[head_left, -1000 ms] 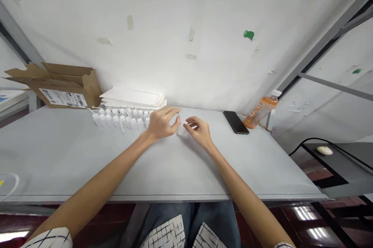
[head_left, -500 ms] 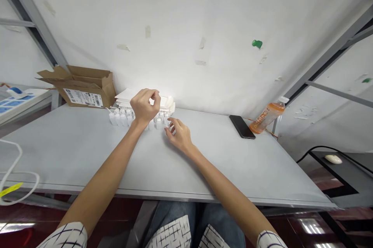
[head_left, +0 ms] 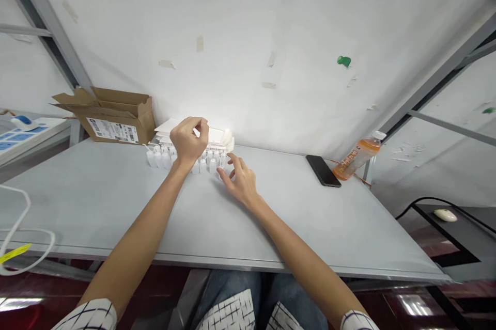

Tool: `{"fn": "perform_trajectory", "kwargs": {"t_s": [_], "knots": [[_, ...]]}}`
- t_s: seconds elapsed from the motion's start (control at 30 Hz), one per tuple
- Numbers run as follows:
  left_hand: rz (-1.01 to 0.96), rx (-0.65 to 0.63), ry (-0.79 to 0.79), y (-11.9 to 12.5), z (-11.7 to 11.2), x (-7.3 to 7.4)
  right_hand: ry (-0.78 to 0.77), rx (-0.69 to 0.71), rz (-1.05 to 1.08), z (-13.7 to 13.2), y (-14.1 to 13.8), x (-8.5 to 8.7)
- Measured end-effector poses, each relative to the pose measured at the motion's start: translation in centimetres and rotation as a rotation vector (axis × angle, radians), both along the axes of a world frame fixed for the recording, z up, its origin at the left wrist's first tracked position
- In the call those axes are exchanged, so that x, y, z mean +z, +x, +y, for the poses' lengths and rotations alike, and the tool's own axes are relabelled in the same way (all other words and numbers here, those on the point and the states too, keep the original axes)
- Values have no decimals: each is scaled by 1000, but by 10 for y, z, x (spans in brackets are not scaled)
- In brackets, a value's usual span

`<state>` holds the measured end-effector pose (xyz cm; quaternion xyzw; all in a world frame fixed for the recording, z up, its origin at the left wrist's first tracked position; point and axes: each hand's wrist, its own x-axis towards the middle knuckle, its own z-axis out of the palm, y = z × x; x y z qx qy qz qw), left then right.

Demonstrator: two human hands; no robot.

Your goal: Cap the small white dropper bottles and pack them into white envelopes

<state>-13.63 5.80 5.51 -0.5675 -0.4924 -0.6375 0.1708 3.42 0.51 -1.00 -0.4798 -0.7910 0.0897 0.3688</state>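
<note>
A row of several small white plastic pieces (head_left: 160, 157) stands on the grey table (head_left: 116, 206) in front of a stack of flat white sheets (head_left: 217, 136). My left hand (head_left: 188, 140) hovers over that row with its fingertips pinched together at the edge of the stack; what they pinch is too small to make out. My right hand (head_left: 240, 177) rests on the table just right of the row, fingers curled and touching the nearest white pieces.
An open cardboard box (head_left: 110, 115) sits at the table's back left. A black phone (head_left: 323, 170) and a tilted orange drink bottle (head_left: 356, 155) lie at the back right. A white cable (head_left: 19, 237) loops at the left edge. A white wall rises behind.
Both hands shifted left from the table's middle to the row of white pieces. My left hand rose and closed into a pinch by the sheet stack; my right hand followed to the row's end.
</note>
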Motion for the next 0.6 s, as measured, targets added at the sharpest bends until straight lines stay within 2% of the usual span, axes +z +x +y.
{"fn": "perform_trajectory", "kwargs": {"t_s": [0.13,0.2,0.27,0.37,0.47,0.6], "knots": [[-36,-2,1,-4,-1,3,61,-61,66,13,9,12],[-60,3,3,-7,-1,4,75,-94,61,31,12,23],[-81,19,1,-11,0,6,73,-65,-39,54,11,35],[-98,50,-6,-16,1,6,83,0,-221,90,-3,50],[-95,72,3,-19,3,5,51,100,-377,121,-25,58],[-93,92,-1,-20,3,3,-114,155,-533,141,-47,60]]}}
